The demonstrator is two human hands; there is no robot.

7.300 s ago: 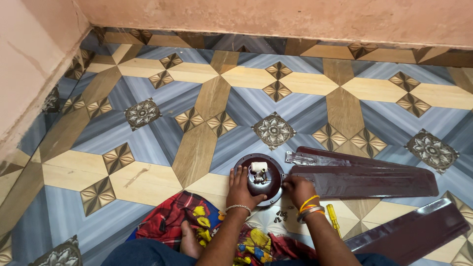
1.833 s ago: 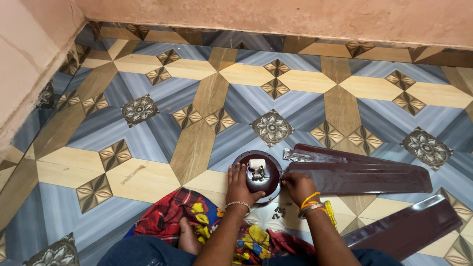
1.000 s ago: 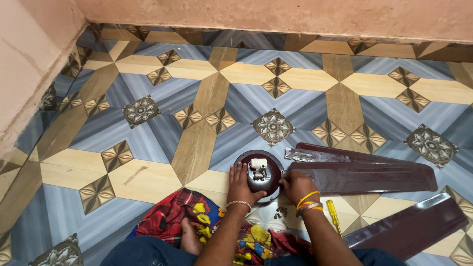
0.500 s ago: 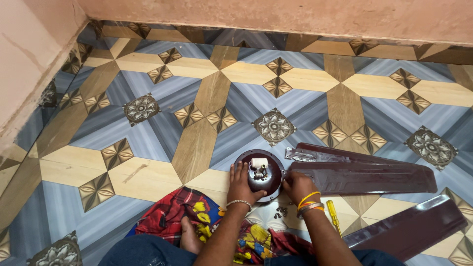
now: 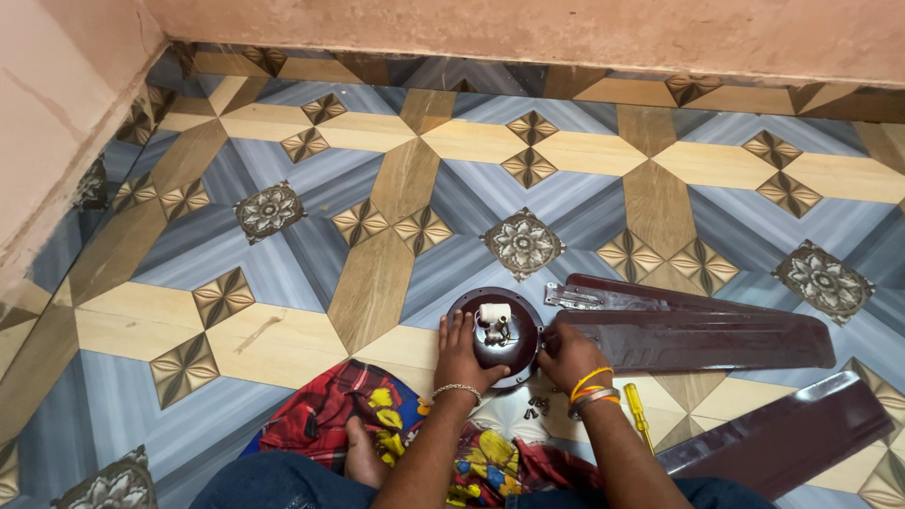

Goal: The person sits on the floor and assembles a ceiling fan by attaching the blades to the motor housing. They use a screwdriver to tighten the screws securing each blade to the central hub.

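Both hands, left [image 5: 462,351] and right [image 5: 568,353], clasped the round maroon fan motor [image 5: 497,332] on the floor, steadying it beside a fan blade [image 5: 698,335]

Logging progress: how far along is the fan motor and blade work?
Done: nothing clearly joined. In hand: left hand and right hand both grip the round maroon motor housing on the floor. Left: blades lie beside it, apparently unattached; loose screws and yellow screwdriver lie unused nearby.
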